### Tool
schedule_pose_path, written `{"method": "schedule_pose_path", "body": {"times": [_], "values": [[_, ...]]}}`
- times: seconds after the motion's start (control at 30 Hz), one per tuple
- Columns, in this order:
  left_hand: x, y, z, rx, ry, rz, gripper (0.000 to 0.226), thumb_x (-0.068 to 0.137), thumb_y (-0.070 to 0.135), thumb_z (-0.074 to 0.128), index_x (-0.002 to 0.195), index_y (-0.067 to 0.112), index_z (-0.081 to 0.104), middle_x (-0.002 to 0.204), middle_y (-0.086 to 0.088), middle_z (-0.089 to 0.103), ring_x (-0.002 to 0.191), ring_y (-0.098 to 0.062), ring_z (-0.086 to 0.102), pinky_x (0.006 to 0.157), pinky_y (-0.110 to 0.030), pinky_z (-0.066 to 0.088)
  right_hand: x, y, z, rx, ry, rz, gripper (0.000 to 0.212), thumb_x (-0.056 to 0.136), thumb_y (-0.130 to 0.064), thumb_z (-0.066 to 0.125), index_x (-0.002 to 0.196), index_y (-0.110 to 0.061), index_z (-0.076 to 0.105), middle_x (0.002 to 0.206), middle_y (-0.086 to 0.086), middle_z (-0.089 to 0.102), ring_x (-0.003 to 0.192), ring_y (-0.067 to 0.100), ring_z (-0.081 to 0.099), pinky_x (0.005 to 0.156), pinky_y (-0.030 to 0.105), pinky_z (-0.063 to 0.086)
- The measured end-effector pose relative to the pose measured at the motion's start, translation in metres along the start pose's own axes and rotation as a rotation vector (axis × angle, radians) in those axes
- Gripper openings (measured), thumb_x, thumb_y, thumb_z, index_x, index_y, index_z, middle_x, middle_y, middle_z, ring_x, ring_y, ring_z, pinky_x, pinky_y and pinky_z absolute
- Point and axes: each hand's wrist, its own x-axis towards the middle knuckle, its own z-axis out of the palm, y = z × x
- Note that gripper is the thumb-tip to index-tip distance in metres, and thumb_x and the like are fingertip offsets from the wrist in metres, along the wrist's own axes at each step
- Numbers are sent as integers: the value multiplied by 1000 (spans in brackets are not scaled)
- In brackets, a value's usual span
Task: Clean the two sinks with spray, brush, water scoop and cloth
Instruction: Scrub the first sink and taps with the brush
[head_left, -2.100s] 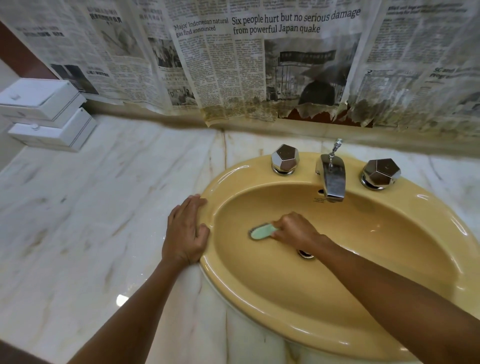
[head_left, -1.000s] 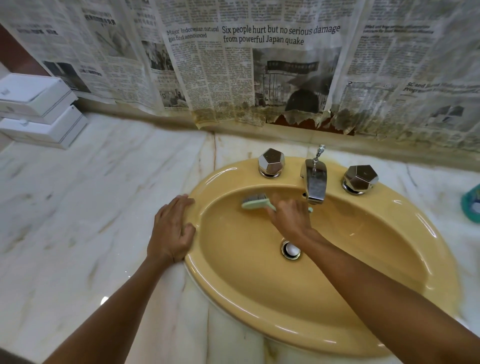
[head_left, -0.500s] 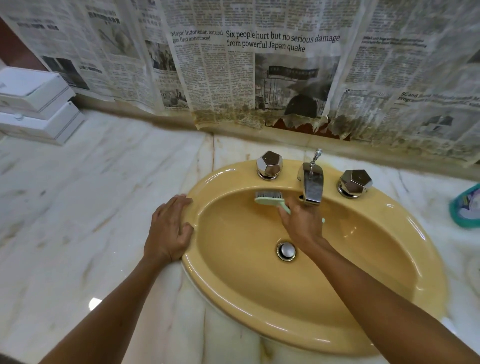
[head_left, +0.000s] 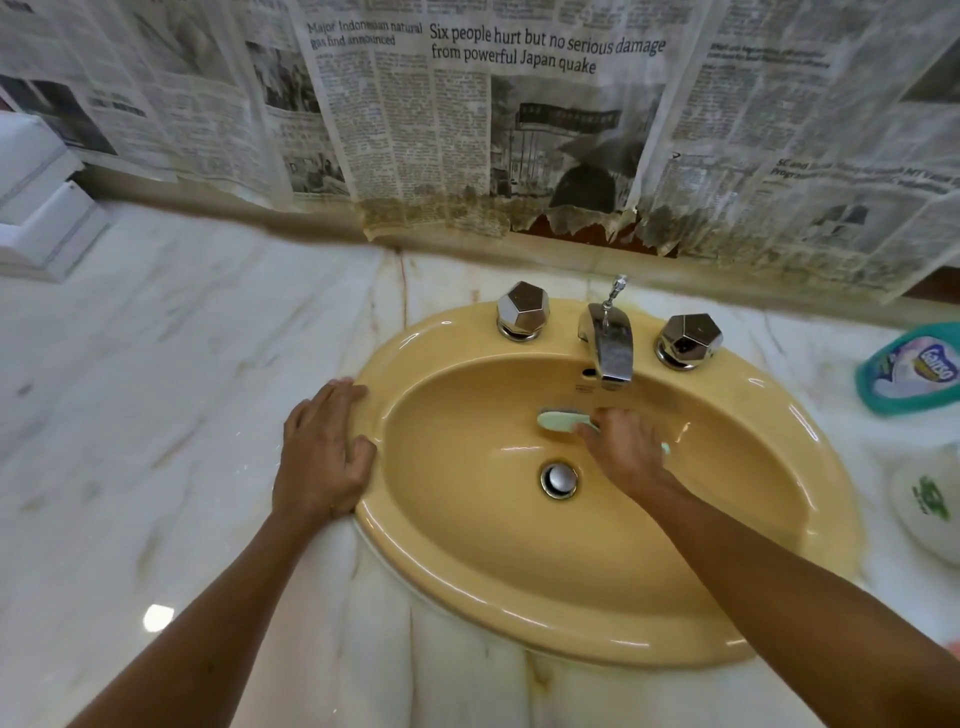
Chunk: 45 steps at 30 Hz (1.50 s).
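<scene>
Yellow glazed oval sink (head_left: 519, 597) at frame centre is steadied by the flat, relaxed left hand (head_left: 324, 447) on its rim, so the right hand (head_left: 626, 447), clenched around the mint-green plastic brush (head_left: 558, 420), can scrub below the chrome tap (head_left: 610, 345).

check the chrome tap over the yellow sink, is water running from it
No, the chrome tap shows no stream, and the yellow sink beneath it holds no pooled water.

The brush (head_left: 558, 420) lies in the sink (head_left: 519, 597), seemingly just below the faucet (head_left: 610, 348).
</scene>
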Motion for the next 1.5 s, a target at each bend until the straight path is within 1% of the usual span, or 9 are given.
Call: {"method": "schedule_pose_path", "body": {"times": [0.23,0.43,0.6,0.73,0.9,1.07,1.23,1.4,1.5], "values": [[0,1,0,2,18,22,55,76,25,43,129,13,51,136,-8,52,132,-24,43,113,-40,24,-3,-3,18,235,-145,248,30,84,-42,69,81,-12,67,84,11,70,85,31,65,69,31,47],[0,-1,0,8,3,20,55,76,24,45,130,14,51,138,-8,52,134,-24,42,114,-43,25,8,-43,17,289,-664,-12,33,77,-34,81,61,-9,66,54,2,63,51,14,53,53,24,41],[1,0,0,7,12,36,54,76,25,43,128,14,51,135,-7,52,133,-22,42,112,-42,26,10,-30,21,282,-301,147,35,78,-43,77,69,-15,58,75,6,65,71,23,62,60,31,46],[0,2,-1,-3,24,26,53,74,20,46,126,13,53,135,-7,53,131,-23,43,111,-43,26,-14,-49,32,374,-648,-87,34,77,-33,79,56,-15,61,53,-4,60,50,8,51,54,27,41],[-1,5,-2,1,13,20,54,74,24,43,126,13,53,136,-7,53,131,-24,44,113,-44,26,7,-19,1,-104,-207,-21,40,93,-50,55,103,-12,63,102,10,68,96,28,63,76,34,43],[1,3,-2,2,0,8,55,74,28,40,126,15,52,136,-7,52,132,-24,44,114,-43,25,5,-2,-6,168,278,80,53,95,-53,50,87,-4,68,72,17,66,67,35,63,59,35,41],[0,2,-2,3,0,11,54,75,28,40,126,16,52,137,-6,52,133,-24,44,114,-43,26,-4,0,19,-42,-55,100,37,98,-45,50,109,-10,60,102,14,69,95,33,64,71,34,39],[0,3,-2,4,-6,8,54,75,29,40,127,17,50,137,-6,52,132,-24,44,114,-43,26,1,-12,-5,126,234,106,53,97,-55,46,95,-6,66,79,15,68,73,35,64,62,36,44],[-1,3,-2,2,-6,2,54,75,30,39,126,16,51,136,-6,52,132,-25,44,114,-44,26,-4,-3,-5,140,170,109,46,97,-50,50,101,-7,65,86,16,69,79,36,65,65,36,43]]}}
